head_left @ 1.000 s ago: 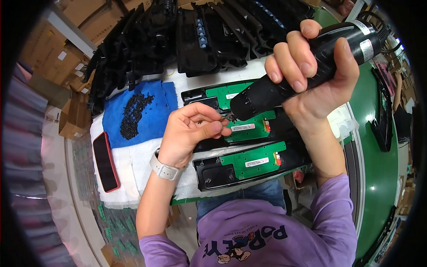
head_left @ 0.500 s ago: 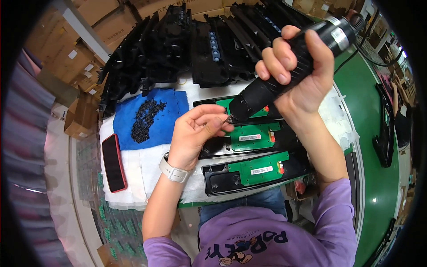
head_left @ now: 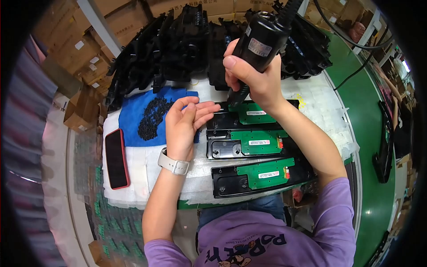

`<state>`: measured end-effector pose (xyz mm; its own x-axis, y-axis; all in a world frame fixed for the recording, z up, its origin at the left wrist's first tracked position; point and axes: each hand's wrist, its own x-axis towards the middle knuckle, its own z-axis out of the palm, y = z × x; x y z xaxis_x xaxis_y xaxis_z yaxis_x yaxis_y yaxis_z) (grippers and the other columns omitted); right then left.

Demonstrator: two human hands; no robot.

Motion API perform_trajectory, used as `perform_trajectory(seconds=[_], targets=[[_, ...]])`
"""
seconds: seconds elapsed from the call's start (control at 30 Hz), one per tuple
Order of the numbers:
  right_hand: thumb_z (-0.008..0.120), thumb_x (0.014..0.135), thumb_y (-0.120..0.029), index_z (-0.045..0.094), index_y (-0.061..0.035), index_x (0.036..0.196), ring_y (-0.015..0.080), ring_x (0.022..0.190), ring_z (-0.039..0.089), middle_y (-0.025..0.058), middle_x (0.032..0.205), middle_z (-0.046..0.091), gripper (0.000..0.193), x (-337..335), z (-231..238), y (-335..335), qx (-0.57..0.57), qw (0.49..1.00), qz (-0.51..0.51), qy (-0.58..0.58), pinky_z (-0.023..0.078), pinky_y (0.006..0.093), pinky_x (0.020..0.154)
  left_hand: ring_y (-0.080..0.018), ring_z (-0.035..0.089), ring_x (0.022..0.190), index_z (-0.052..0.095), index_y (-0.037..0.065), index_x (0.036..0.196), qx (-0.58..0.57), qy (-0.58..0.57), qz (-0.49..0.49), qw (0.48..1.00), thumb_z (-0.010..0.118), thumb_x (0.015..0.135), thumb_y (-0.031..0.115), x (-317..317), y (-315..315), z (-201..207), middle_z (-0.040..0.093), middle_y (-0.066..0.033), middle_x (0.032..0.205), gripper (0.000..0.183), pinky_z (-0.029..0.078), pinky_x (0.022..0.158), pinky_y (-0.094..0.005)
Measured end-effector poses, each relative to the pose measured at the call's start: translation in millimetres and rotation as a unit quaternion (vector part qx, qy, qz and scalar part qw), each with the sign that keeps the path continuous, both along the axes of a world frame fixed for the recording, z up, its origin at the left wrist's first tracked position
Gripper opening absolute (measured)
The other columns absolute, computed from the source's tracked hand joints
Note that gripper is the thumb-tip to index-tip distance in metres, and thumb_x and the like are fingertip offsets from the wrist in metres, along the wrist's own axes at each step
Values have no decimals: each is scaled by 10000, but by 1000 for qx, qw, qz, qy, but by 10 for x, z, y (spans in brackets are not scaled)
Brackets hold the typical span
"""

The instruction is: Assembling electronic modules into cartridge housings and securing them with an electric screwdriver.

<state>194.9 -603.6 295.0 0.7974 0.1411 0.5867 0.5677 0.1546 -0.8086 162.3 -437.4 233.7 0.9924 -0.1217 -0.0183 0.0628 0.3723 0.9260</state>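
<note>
My right hand is wrapped round a black electric screwdriver with a cord at its top. The screwdriver points down, its nose at the left end of the farthest black panel, which carries a green circuit board. Close to that nose, my left hand is turned palm up with its fingers stretched out; I see nothing held in it. Nearer to me lie a middle black panel and a near one, each with a green board. Small black screws are heaped on a blue cloth.
A dark-screened phone in a red case lies at the table's left. Large black plastic housings are stacked along the back. Cardboard boxes stand at the left, and a black cable hangs at the right.
The screwdriver has swung from slanting beside my left fingers to pointing down onto the far panel. My left fingers have left its tip and straightened out.
</note>
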Motion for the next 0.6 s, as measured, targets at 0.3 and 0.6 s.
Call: perform_trajectory(seconds=[0.3, 0.6], targets=[[594, 780, -155, 521, -2, 679, 107, 404, 461, 38, 493, 485, 198, 86, 2, 25, 2, 1000, -3, -3, 364, 222, 406, -60, 341, 405, 501, 10, 928, 26, 24, -12, 999, 394, 942, 158, 14, 59, -49, 462, -9, 555, 183, 262, 385, -191], [621, 784, -157, 542, -22, 686, 83, 410, 471, 23, 498, 509, 185, 220, -5, 145, -45, 998, -9, 40, 356, 216, 405, -63, 397, 489, 493, 11, 944, 28, 36, 38, 998, 477, 893, 87, 73, 23, -135, 541, -41, 651, 93, 313, 459, -192]])
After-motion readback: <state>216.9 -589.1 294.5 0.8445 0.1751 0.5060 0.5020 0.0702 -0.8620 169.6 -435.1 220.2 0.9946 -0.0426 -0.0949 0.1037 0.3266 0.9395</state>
